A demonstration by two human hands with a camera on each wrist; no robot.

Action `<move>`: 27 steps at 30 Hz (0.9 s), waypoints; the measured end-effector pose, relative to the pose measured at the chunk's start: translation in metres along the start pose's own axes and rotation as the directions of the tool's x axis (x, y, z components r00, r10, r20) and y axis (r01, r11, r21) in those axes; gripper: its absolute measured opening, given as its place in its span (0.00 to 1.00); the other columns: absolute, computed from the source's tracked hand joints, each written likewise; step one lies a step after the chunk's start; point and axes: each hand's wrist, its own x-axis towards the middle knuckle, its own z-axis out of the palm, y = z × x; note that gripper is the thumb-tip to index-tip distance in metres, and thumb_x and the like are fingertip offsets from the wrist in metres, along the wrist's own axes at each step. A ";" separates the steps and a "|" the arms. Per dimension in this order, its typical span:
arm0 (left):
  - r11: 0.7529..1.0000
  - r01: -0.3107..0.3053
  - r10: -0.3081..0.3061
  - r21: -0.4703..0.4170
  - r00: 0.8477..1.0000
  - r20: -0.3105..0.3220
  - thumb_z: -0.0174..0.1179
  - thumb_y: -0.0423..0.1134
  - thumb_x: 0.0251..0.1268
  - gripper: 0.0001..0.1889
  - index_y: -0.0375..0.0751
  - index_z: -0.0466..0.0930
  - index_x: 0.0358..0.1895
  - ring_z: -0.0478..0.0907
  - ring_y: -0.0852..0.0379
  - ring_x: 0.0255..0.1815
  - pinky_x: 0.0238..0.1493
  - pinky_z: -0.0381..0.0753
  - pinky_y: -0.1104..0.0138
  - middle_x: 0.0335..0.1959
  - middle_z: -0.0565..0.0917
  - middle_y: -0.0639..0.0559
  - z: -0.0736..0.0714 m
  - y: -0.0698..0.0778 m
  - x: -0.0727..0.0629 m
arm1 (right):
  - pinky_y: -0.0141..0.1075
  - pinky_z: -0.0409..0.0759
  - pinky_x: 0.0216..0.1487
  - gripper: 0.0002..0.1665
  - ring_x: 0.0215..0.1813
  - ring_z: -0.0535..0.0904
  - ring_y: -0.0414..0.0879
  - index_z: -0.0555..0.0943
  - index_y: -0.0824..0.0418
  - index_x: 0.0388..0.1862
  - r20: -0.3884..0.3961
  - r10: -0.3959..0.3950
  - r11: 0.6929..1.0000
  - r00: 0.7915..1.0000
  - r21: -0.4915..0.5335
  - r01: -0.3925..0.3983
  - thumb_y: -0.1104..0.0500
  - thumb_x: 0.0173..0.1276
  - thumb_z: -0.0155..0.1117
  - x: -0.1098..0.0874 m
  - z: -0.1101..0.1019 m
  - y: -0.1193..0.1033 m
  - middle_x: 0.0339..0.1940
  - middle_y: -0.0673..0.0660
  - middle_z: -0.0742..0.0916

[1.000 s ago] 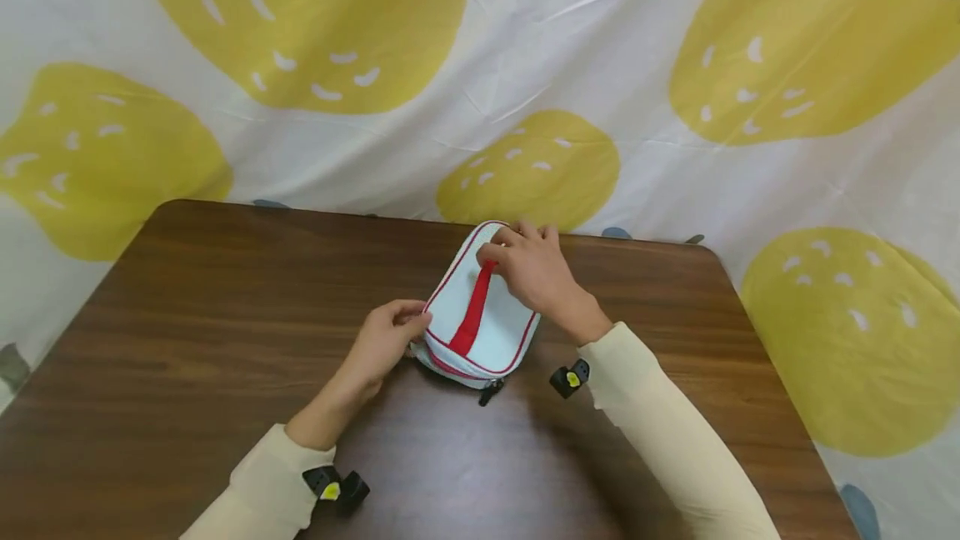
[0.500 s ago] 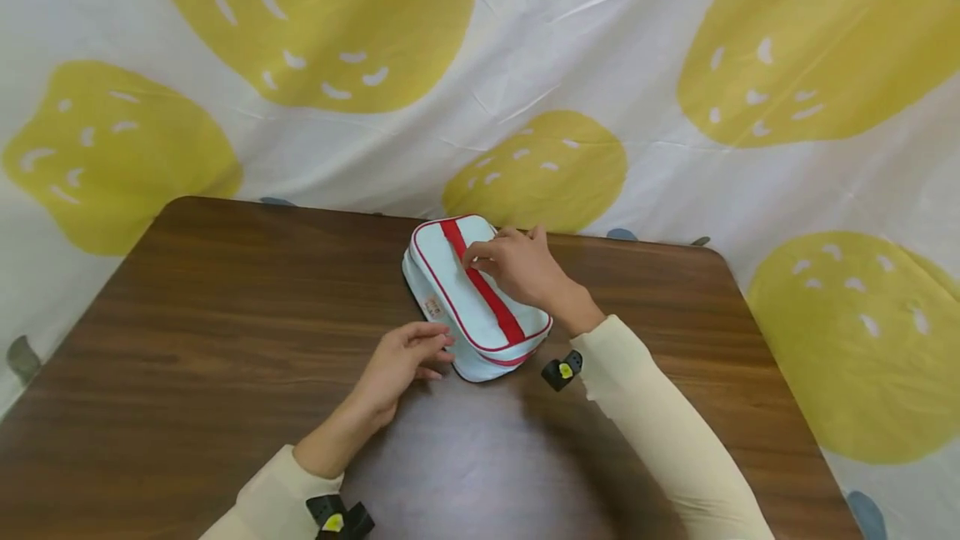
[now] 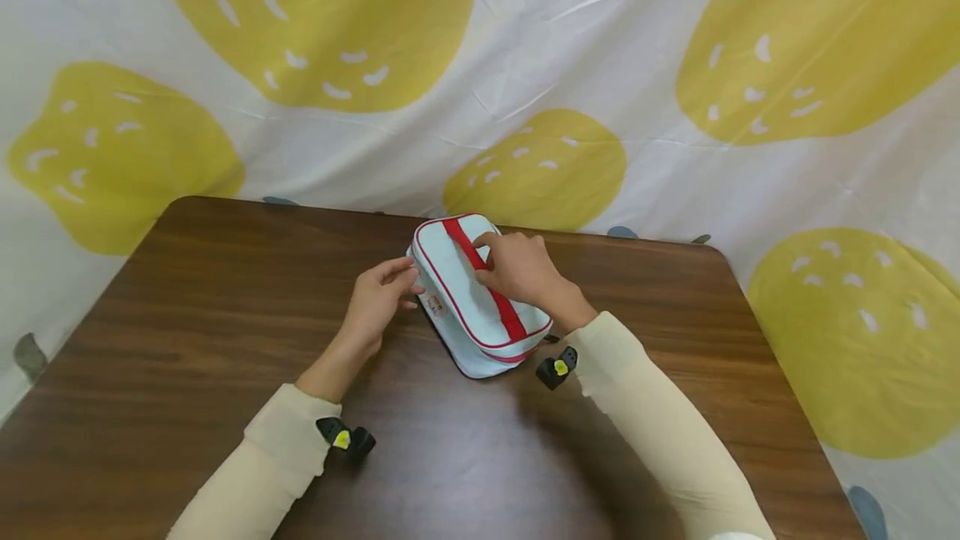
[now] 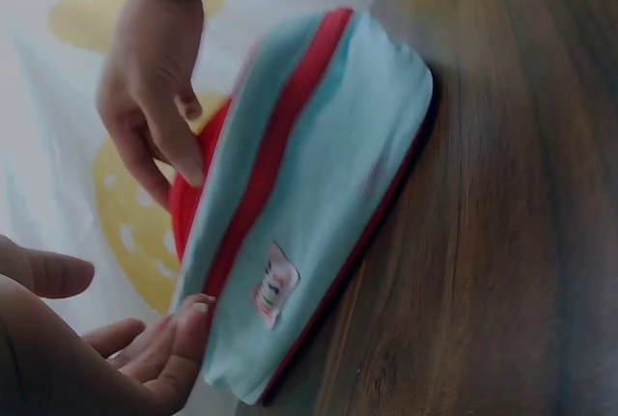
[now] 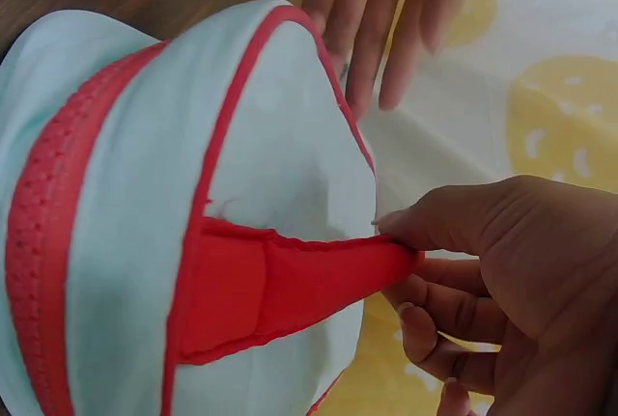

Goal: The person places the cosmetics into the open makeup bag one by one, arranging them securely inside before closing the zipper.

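Observation:
A pale blue zip pouch (image 3: 453, 273) with red piping stands on the table toward its far side, set at a slant. Across its top runs a red strap handle (image 5: 290, 286), which my right hand (image 3: 521, 269) pinches between thumb and fingers. At the pouch's left side is my left hand (image 3: 375, 298), fingers loosely extended. In the left wrist view those fingertips (image 4: 198, 310) come right at the red zipper band (image 4: 280, 136), near a small printed label (image 4: 275, 286). The pouch looks zipped along this side.
The dark wooden table (image 3: 225, 340) extends around the pouch. Close behind its far edge hangs a white cloth (image 3: 360, 157) printed with yellow fruit. A black wrist camera (image 3: 557, 367) sits at the right cuff, another camera (image 3: 345, 440) at the left.
The pouch has turned, its far end swinging left and its near end right. My left hand drew back from it, then moved forward along its left side. My right hand stays at the strap.

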 end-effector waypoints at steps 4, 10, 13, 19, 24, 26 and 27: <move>0.999 -0.028 0.029 0.015 0.998 -0.055 0.54 0.33 0.70 0.20 0.29 0.71 0.63 0.80 0.42 0.45 0.36 0.80 0.66 0.55 0.77 0.36 0.005 -0.002 0.015 | 0.53 0.72 0.42 0.23 0.38 0.81 0.45 0.80 0.59 0.54 0.013 0.042 0.999 0.999 0.021 -0.043 0.53 0.61 0.66 0.000 -0.003 0.002 0.29 0.48 0.86; 0.997 -0.033 0.037 0.069 0.998 -0.057 0.56 0.28 0.67 0.23 0.33 0.70 0.65 0.80 0.44 0.41 0.30 0.77 0.71 0.58 0.75 0.38 0.005 -0.007 0.026 | 0.55 0.68 0.43 0.20 0.37 0.79 0.45 0.81 0.59 0.51 0.015 0.031 0.999 0.999 0.036 -0.031 0.55 0.60 0.65 0.001 -0.005 0.004 0.27 0.48 0.84; 0.992 -0.039 0.047 0.123 0.997 -0.067 0.56 0.27 0.66 0.24 0.34 0.69 0.66 0.79 0.45 0.36 0.29 0.76 0.70 0.51 0.77 0.36 0.004 -0.010 0.027 | 0.54 0.68 0.40 0.17 0.33 0.77 0.44 0.84 0.56 0.47 -0.027 -0.039 0.999 0.999 0.022 0.040 0.57 0.57 0.65 0.002 -0.008 0.003 0.22 0.46 0.81; 0.970 -0.046 0.084 0.238 0.984 -0.156 0.56 0.29 0.65 0.26 0.38 0.68 0.67 0.82 0.45 0.30 0.26 0.72 0.74 0.29 0.83 0.35 0.001 -0.017 0.020 | 0.49 0.67 0.31 0.14 0.28 0.74 0.42 0.87 0.48 0.41 -0.122 -0.152 0.988 0.981 -0.015 0.151 0.59 0.55 0.65 0.003 -0.013 0.007 0.17 0.44 0.78; 0.965 -0.071 0.118 0.251 0.978 -0.174 0.57 0.28 0.64 0.27 0.37 0.67 0.68 0.83 0.41 0.30 0.22 0.69 0.73 0.27 0.84 0.35 0.000 -0.019 0.012 | 0.50 0.65 0.36 0.16 0.31 0.73 0.44 0.87 0.45 0.42 -0.132 -0.129 0.991 0.983 0.024 0.133 0.61 0.56 0.64 0.006 -0.015 0.012 0.19 0.45 0.78; 0.960 -0.081 0.132 0.267 0.975 -0.180 0.58 0.27 0.63 0.28 0.37 0.67 0.68 0.83 0.41 0.30 0.22 0.68 0.73 0.26 0.84 0.35 0.002 -0.020 0.008 | 0.50 0.63 0.37 0.16 0.33 0.73 0.45 0.88 0.44 0.42 -0.135 -0.115 0.993 0.984 0.023 0.120 0.61 0.57 0.64 0.008 -0.016 0.014 0.20 0.45 0.79; 0.958 -0.084 0.139 0.275 0.973 -0.186 0.58 0.27 0.63 0.28 0.37 0.68 0.68 0.83 0.42 0.31 0.22 0.68 0.72 0.26 0.84 0.35 0.003 -0.020 0.006 | 0.50 0.62 0.38 0.16 0.34 0.73 0.45 0.88 0.44 0.42 -0.136 -0.109 0.993 0.985 0.021 0.112 0.61 0.57 0.64 0.009 -0.016 0.015 0.20 0.44 0.79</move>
